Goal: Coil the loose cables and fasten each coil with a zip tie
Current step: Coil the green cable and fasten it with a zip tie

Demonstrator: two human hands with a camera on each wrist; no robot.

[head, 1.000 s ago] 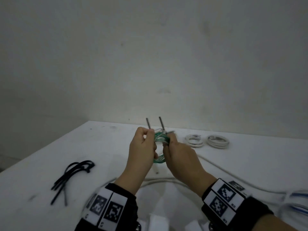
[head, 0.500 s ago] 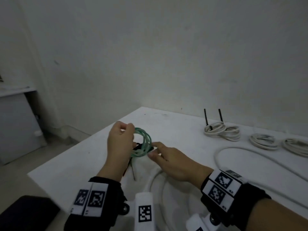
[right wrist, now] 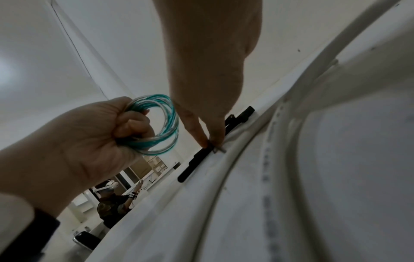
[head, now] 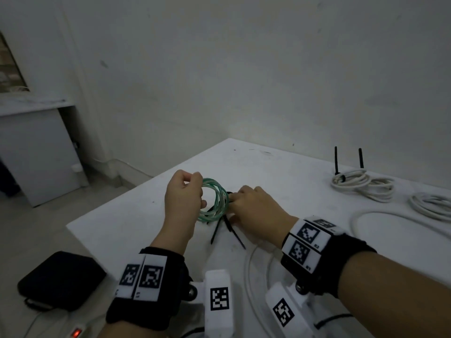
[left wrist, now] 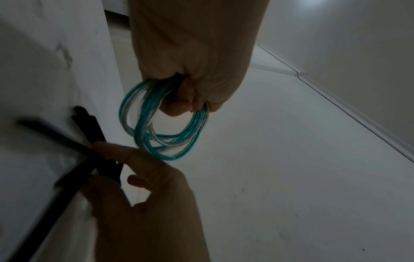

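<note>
Green cable coil (head: 216, 200), several loops of green and clear strands, untied, held up off the tabletop (head: 280, 181) near its front left corner. Left hand (head: 183, 198) grips the coil, fingers curled through the loops and thumb closed over them; the left wrist view (left wrist: 165, 122) shows fingertips poking through the ring.

Right hand (head: 253, 211) just beside the coil, down at the surface. Thumb and forefinger pinch one black zip tie (right wrist: 201, 156) out of the loose bunch of zip ties (head: 225, 229) lying flat on the tabletop under the hands. Right wrist view shows the pinch clearly; the tie lies along the surface, still touching it.

Far edge of the tabletop, right side: white coiled cable (head: 361, 182) with two black tie tails (head: 347, 159) standing upright. Another white coil (head: 432, 206) near the right edge. A loose white cable (head: 380, 217) curves across the tabletop and runs in under the right wrist.

Both wrists carry black bands with square printed markers. Dark flat case (head: 61, 279) on the floor off the left front corner. Another person visible far off in the right wrist view (right wrist: 112, 200).
</note>
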